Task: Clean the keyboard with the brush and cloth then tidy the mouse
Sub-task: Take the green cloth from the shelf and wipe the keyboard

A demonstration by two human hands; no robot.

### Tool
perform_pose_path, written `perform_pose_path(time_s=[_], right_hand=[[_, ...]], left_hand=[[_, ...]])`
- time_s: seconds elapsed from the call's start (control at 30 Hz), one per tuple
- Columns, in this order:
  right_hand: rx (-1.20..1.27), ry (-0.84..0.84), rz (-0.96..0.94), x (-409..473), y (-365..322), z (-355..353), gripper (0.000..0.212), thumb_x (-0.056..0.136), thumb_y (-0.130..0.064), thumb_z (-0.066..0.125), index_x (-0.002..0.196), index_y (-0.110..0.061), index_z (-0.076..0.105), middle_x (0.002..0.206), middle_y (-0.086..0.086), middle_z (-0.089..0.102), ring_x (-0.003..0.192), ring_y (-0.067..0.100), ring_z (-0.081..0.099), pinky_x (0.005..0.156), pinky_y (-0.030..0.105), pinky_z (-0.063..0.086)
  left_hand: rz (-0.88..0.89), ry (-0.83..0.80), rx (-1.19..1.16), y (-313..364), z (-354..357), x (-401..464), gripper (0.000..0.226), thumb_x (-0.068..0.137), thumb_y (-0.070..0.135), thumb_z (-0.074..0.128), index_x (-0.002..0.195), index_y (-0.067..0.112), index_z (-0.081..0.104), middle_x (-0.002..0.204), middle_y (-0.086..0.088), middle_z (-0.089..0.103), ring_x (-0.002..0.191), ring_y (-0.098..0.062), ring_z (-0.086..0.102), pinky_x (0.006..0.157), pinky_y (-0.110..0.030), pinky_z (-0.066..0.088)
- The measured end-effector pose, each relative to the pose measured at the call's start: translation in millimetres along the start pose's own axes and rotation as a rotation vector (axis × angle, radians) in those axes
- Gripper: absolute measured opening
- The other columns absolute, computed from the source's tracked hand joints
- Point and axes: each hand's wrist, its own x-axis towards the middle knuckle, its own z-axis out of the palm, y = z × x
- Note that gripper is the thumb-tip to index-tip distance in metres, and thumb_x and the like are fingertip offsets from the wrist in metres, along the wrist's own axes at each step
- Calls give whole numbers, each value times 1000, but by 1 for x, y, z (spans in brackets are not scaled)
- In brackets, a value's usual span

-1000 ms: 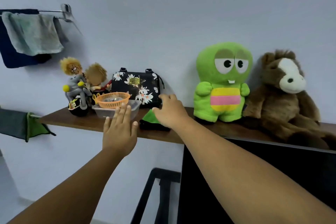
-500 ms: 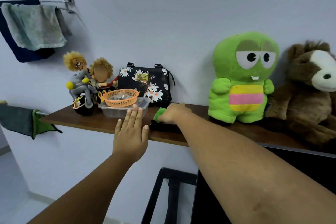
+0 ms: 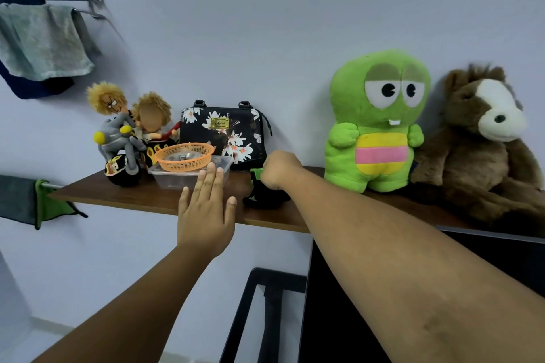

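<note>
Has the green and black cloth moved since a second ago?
Yes. The cloth, flat on the shelf before, now hangs bunched in the right hand, lifted off the wood.

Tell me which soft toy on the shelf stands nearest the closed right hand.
The green toy: it stands just right of the right hand, while the brown horse sits farther right and the dolls far left.

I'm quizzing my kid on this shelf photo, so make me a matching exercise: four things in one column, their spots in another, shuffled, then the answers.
Things:
1. orange basket
2. floral handbag
3. brown plush
4. green and black cloth

Places:
A. far right of the shelf
B. gripped in the right hand
C. on top of the clear plastic container
D. against the wall behind the container

Pairs: 1-C, 2-D, 3-A, 4-B
</note>
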Motion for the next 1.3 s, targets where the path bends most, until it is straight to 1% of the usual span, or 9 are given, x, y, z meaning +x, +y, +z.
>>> perform_pose_path(time_s=[0.07,0.13,0.3,0.37,0.5,0.63,0.9,1.07,1.3], right_hand=[[139,99,9,-4,7,-7,31,81,-10,56,110,-13,67,115,9,65,106,28,60,85,26,51],[244,226,-15,-16,17,-17,38,81,-11,58,117,-19,66,122,10,62,112,27,58,92,26,47],[461,503,-121,-65,50,-42,43,81,-11,58,121,-22,63,120,9,52,107,22,55,90,17,34],[537,591,-173,-91,66,-51,45,80,-8,57,122,-23,63,115,6,50,103,16,52,81,8,29],[665,777,-267,-150,107,-58,50,78,-1,57,123,-21,64,110,2,51,93,-3,45,86,-2,30],[709,904,-363,-199,142,-47,50,78,5,56,124,-14,64,108,6,51,104,5,52,98,15,38],[733,842,-350,-300,245,9,50,80,15,58,123,-9,64,111,5,49,105,13,56,90,25,48],[757,642,-253,-351,296,70,52,81,14,57,124,-15,63,115,-3,48,110,12,53,89,19,46],[734,341,-55,-394,340,179,52,80,8,54,123,-20,63,113,-5,49,107,6,53,89,11,42]], left_hand=[[11,19,-9,9,-5,1,63,95,46,17,154,24,12,162,8,3,148,-7,-4,119,-41,3],[30,47,-24,22,-13,-1,62,96,46,17,154,25,12,162,8,5,148,-7,-3,119,-41,3],[67,89,-93,62,-30,-16,62,95,45,19,154,26,13,162,10,6,147,-4,-5,118,-37,-1],[84,103,-117,78,-36,-25,61,96,44,21,154,25,14,162,9,7,147,-3,-5,118,-38,0],[111,125,-178,116,-44,-52,61,96,42,24,153,25,17,161,9,10,147,-4,-2,119,-38,1],[126,134,-245,145,-47,-79,61,95,41,27,153,22,18,161,8,11,148,-7,2,119,-40,4],[135,70,-336,221,-27,-180,59,94,34,33,151,19,25,160,5,20,148,-10,9,118,-40,9],[50,-47,-302,235,4,-249,58,94,32,36,150,18,29,158,6,23,147,-10,13,118,-42,12],[-89,-373,-184,206,57,-342,58,96,44,23,152,28,22,159,12,18,147,-4,7,119,-35,5]])
